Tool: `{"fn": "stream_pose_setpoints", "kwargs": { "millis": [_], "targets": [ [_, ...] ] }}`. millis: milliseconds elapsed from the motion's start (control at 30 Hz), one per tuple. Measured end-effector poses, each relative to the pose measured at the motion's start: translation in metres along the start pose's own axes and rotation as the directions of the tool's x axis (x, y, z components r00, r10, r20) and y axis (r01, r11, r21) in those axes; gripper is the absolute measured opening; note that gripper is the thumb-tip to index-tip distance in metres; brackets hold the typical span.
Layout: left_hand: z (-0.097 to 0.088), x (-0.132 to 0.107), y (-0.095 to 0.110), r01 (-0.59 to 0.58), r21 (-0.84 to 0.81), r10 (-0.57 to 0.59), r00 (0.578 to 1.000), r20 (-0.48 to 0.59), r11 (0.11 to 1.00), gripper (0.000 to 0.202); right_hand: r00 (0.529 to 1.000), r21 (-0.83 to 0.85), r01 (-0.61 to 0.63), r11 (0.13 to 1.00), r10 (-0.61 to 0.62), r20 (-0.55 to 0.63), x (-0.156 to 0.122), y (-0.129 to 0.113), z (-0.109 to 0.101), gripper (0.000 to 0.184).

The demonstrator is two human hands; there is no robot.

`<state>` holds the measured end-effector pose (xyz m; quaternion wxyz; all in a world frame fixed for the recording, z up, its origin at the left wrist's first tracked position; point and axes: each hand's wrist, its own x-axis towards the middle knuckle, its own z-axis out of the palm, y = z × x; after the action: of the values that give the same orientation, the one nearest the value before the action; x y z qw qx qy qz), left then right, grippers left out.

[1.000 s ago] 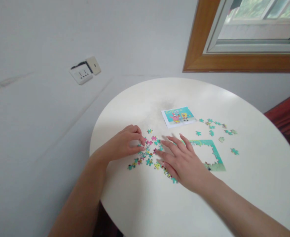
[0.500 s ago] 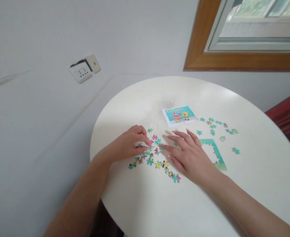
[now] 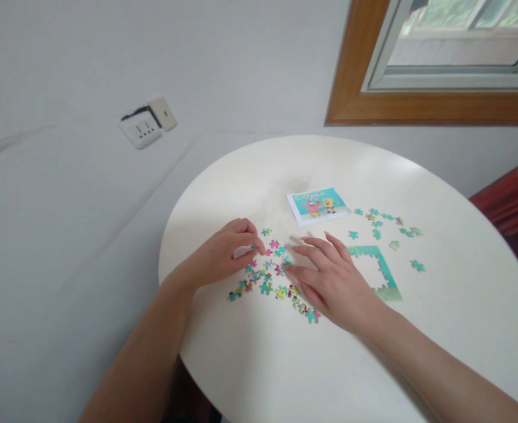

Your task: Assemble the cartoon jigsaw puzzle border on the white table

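Loose jigsaw puzzle pieces (image 3: 266, 288) in teal, pink and yellow lie scattered on a round white table (image 3: 259, 364). My left hand (image 3: 226, 252) is at the left edge of this spread, its index fingertip by a small pink piece. Its thumb and index finger are slightly apart, and the other fingers are curled. From the right, my right hand (image 3: 329, 276) reaches over the pieces with fingers spread, index fingertip at the pile's edge. Partly behind that hand is a partly joined puzzle border (image 3: 387, 275), teal and green.
Beyond the hands lies a picture card (image 3: 318, 205) with a pink and a yellow cartoon figure. More teal pieces (image 3: 376, 234) are spread at the right, one (image 3: 417, 265) apart from them. A wall with a socket (image 3: 142, 129) stands behind the table.
My left hand's thumb and index finger have drawn back slightly to the left, showing more pieces. My right hand has barely moved. The whole view has shifted a little.
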<state>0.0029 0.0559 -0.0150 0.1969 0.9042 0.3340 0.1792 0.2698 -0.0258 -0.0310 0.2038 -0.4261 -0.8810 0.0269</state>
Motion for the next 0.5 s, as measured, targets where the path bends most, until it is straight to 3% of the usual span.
{"fn": "stream_pose_setpoints", "kwargs": {
  "millis": [233, 500],
  "targets": [
    [-0.0017, 0.0003, 0.0010, 0.012, 0.001, -0.012, 1.000, 0.003, 1.000, 0.024, 1.000, -0.004, -0.026, 1.000, 0.026, -0.011, -0.0003, 0.0020, 0.0012, 0.022],
    [-0.0042, -0.0023, 0.0009, -0.004, 0.021, 0.004, 1.000, 0.012, 1.000, 0.028, 0.998, 0.003, 0.014, 1.000, -0.015, 0.053, -0.0009, -0.0007, 0.0016, 0.029]
  ]
}}
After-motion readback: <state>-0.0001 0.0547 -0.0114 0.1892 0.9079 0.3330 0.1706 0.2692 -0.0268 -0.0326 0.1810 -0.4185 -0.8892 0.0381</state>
